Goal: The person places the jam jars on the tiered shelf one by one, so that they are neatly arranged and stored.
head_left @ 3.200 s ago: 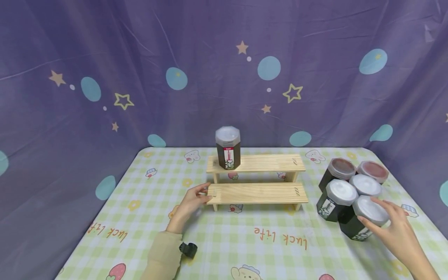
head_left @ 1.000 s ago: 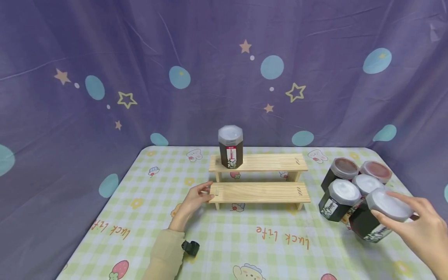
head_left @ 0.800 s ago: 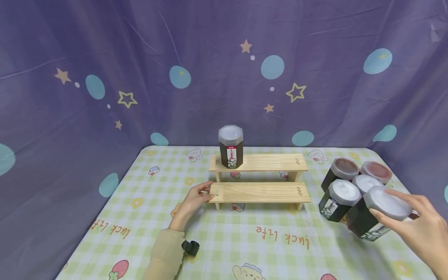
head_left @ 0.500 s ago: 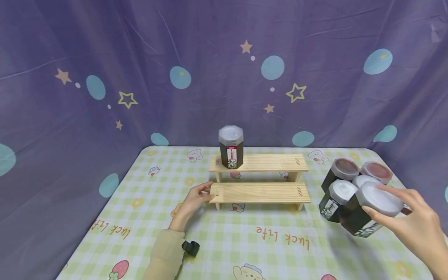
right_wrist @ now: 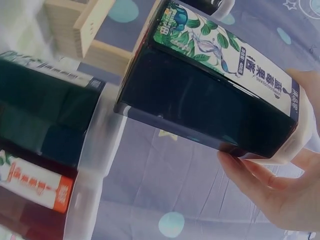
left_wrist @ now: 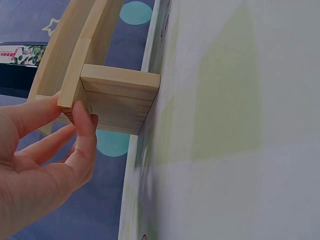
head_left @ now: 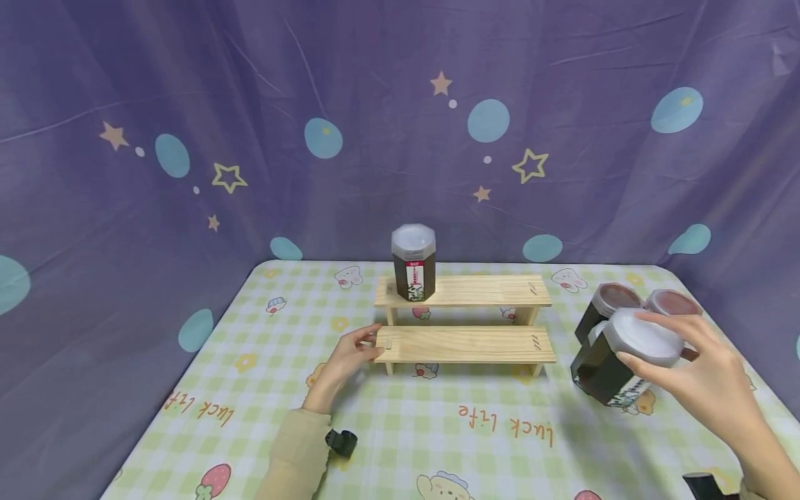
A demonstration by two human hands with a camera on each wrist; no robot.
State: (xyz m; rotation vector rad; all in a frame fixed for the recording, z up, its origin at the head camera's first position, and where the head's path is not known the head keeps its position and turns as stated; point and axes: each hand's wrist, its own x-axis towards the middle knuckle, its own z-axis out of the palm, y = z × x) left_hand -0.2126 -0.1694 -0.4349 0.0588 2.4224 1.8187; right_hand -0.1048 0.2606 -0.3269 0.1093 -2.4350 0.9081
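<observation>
My left hand pinches the left end of the lower board of a two-tier wooden rack. In the left wrist view, thumb and fingers meet at the board's corner. At the right, my right hand grips a dark jam jar by its pale octagonal lid. The jar hangs tilted above the cloth, overlapping other jars. Its leafy white label shows in the right wrist view. Another dark jar stands upright on the rack's upper board, near the left end.
Behind the held jar stand several more jars, among them a brown-lidded jar and a reddish-lidded jar. A pale-lidded one is mostly hidden. A checked cloth covers the table, and a purple curtain hangs behind and beside it.
My right hand has lifted the jar out of the cluster, first rightward, then up and left across the other jars. My left hand keeps its hold on the rack.
</observation>
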